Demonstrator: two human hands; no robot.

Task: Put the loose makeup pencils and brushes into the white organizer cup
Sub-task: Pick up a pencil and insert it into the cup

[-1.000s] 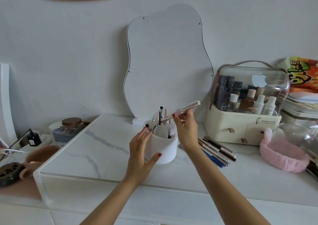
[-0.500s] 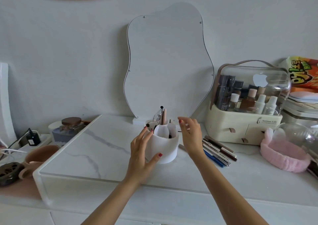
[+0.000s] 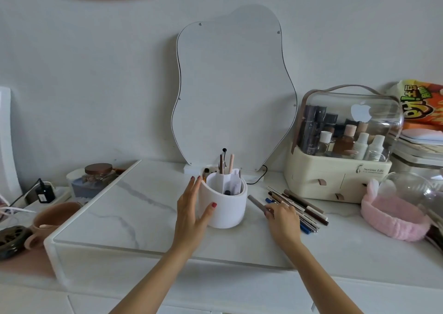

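The white organizer cup [image 3: 226,213] stands mid-table with several pencils and brushes upright in its back compartments. My left hand [image 3: 193,209] cups its left side, thumb on the front wall. Right of the cup lies a row of loose makeup pencils [image 3: 303,208]. My right hand [image 3: 282,220] rests on the table at the near end of that row, fingers closed on a grey pencil [image 3: 256,202] that points up-left towards the cup.
A wavy mirror [image 3: 233,93] leans on the wall behind the cup. A cream cosmetics case [image 3: 335,181] with a clear lid stands at right, a pink headband [image 3: 393,220] beside it. A glass jar [image 3: 98,177] and a brown cup [image 3: 56,215] sit left.
My right hand dropped the clear-capped pencil into the cup, then moved down-right to the loose pencils and closed on a grey one. My left hand stayed on the cup.
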